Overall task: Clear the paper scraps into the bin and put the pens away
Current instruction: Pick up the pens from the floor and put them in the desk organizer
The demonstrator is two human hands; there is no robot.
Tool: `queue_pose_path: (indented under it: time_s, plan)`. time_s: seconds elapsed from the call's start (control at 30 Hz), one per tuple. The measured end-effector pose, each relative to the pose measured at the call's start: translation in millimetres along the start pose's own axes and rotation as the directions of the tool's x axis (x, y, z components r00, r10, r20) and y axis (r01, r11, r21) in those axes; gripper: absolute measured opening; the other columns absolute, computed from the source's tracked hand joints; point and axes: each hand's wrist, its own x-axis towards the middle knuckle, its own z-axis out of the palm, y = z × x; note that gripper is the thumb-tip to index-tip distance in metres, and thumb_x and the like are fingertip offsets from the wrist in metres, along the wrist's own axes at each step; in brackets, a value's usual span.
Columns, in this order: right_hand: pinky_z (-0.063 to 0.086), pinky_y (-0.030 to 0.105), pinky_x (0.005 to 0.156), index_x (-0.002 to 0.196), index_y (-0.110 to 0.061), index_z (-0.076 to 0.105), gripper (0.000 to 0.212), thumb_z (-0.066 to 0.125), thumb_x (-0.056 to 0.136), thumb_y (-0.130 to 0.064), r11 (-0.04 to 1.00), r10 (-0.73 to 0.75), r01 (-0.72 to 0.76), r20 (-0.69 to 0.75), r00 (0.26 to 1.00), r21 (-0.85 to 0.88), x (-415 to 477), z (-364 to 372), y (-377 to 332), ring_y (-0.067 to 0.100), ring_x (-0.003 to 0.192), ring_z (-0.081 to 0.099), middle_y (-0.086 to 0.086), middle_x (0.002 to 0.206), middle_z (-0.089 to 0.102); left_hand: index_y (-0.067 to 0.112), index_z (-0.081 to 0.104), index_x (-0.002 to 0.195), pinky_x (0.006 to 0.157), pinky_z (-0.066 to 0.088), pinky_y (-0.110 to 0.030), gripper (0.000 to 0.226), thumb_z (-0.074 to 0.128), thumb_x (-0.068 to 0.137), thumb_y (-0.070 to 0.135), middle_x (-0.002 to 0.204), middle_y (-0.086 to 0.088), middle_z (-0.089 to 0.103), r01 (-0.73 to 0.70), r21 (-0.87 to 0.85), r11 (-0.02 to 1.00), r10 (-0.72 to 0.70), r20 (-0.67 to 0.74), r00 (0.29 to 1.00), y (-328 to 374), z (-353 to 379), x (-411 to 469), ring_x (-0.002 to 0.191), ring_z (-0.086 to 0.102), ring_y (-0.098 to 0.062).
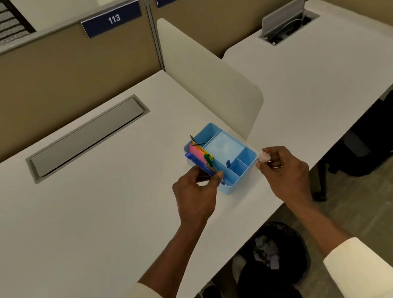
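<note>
Below the tabletop's near edge I see the black bin [276, 256] with paper scraps [265, 252] inside. At the right edge, my left hand [196, 194] pinches pens [206, 166] against the blue organizer [227, 155]; my right hand [284, 171] pinches a pale scrap [264, 157].

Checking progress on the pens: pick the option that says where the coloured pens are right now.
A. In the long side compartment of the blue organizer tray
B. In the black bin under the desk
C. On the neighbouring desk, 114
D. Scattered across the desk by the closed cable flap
A: the coloured pens lie bunched in the long compartment of the blue organizer tray, where the left hand is at them.
</note>
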Motion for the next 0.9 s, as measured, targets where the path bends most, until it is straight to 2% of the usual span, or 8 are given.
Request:
queue_pose_path:
  time_s: [0.1, 0.27, 0.3, 0.4, 0.47, 0.57, 0.73, 0.9]
  plan:
    - [0.065, 0.037, 0.089, 0.120, -0.017, 0.069, 0.033, 0.079, 0.093, -0.033, 1.000, -0.001, 0.001, -0.009, 1.000, 0.002, 7.9, 1.0, -2.2, 0.021, 0.091, 0.077, 0.002, 0.103, 0.080, 0.022, 0.079, 0.110, 0.069, 0.045, 0.007, 0.032, 0.086, 0.086, 0.041, 0.094, 0.017, 0.077, -0.017, -0.025, 1.000, 0.017, 0.000, 1.000, 11.5, 10.8, 5.8, 0.086, 0.073, 0.005]
    - [0.066, 0.045, 0.087, 0.119, -0.015, 0.069, 0.033, 0.080, 0.092, -0.030, 0.998, -0.056, 0.056, 0.034, 0.998, 0.005, 22.2, 4.0, 2.6, 0.022, 0.089, 0.077, 0.002, 0.102, 0.080, 0.017, 0.077, 0.118, 0.068, 0.049, 0.003, 0.037, 0.084, 0.089, 0.037, 0.099, 0.014, 0.078, -0.018, 0.003, 1.000, 0.018, -0.023, 1.000, 22.4, 38.1, 9.7, 0.078, 0.070, 0.007]
    - [0.066, 0.045, 0.087, 0.119, -0.015, 0.069, 0.034, 0.080, 0.091, -0.031, 0.998, -0.064, 0.065, 0.049, 0.997, -0.003, 25.0, 4.8, 4.0, 0.021, 0.089, 0.077, 0.002, 0.102, 0.079, 0.015, 0.077, 0.120, 0.073, 0.051, 0.000, 0.038, 0.084, 0.089, 0.037, 0.103, 0.010, 0.080, -0.018, 0.015, 1.000, 0.019, -0.041, 0.999, 22.4, 44.4, 10.1, 0.078, 0.071, 0.004]
    - [0.066, 0.045, 0.086, 0.121, -0.015, 0.069, 0.036, 0.079, 0.092, -0.034, 0.996, -0.086, 0.088, 0.085, 0.993, -0.015, 33.4, 6.6, 10.0, 0.021, 0.090, 0.077, 0.002, 0.104, 0.079, 0.014, 0.076, 0.121, 0.088, 0.063, -0.024, 0.042, 0.083, 0.089, 0.041, 0.110, 0.001, 0.083, 0.018, 0.068, 0.997, -0.011, -0.095, 0.995, 21.2, 62.5, 10.9, 0.088, 0.075, -0.008]
    - [0.067, 0.044, 0.085, 0.121, -0.017, 0.069, 0.036, 0.077, 0.092, -0.037, 0.994, -0.109, 0.111, 0.106, 0.988, -0.012, 38.8, 7.0, 15.0, 0.020, 0.090, 0.077, 0.001, 0.104, 0.080, 0.015, 0.077, 0.117, 0.088, 0.064, -0.032, 0.040, 0.082, 0.089, 0.045, 0.107, 0.000, 0.082, 0.025, 0.144, 0.989, -0.004, -0.145, 0.989, 18.3, 72.5, 11.0, 0.089, 0.075, -0.012]
    - [0.067, 0.041, 0.083, 0.121, -0.018, 0.069, 0.038, 0.074, 0.093, -0.042, 0.988, -0.149, 0.154, 0.153, 0.977, -0.025, 48.5, 8.0, 23.2, 0.017, 0.091, 0.077, -0.001, 0.104, 0.080, 0.020, 0.078, 0.113, 0.081, 0.057, -0.030, 0.036, 0.081, 0.089, 0.048, 0.109, 0.000, 0.077, 0.025, 0.255, 0.967, 0.024, -0.187, 0.982, 14.8, 86.8, 9.8, 0.093, 0.073, -0.016]
    - [0.067, 0.036, 0.081, 0.121, -0.019, 0.069, 0.044, 0.071, 0.089, -0.049, 0.978, -0.209, 0.210, 0.204, 0.956, 0.015, 64.7, 11.0, 36.2, 0.013, 0.086, 0.075, -0.002, 0.104, 0.079, 0.026, 0.081, 0.106, 0.075, 0.046, -0.023, 0.029, 0.083, 0.087, 0.049, 0.107, 0.003, 0.071, 0.070, 0.310, 0.948, 0.010, -0.249, 0.969, 14.0, 114.3, 3.6, 0.089, 0.053, -0.005]
    - [0.066, 0.031, 0.081, 0.123, -0.018, 0.068, 0.043, 0.077, 0.089, -0.043, 0.962, -0.272, 0.265, 0.260, 0.927, 0.063, 70.7, 14.8, 46.2, 0.012, 0.088, 0.074, -0.002, 0.109, 0.079, 0.022, 0.080, 0.101, 0.074, 0.048, -0.027, 0.033, 0.086, 0.083, 0.049, 0.102, 0.000, 0.071, 0.145, 0.340, 0.929, -0.022, -0.341, 0.940, 12.9, 126.8, 1.7, 0.095, 0.058, -0.013]
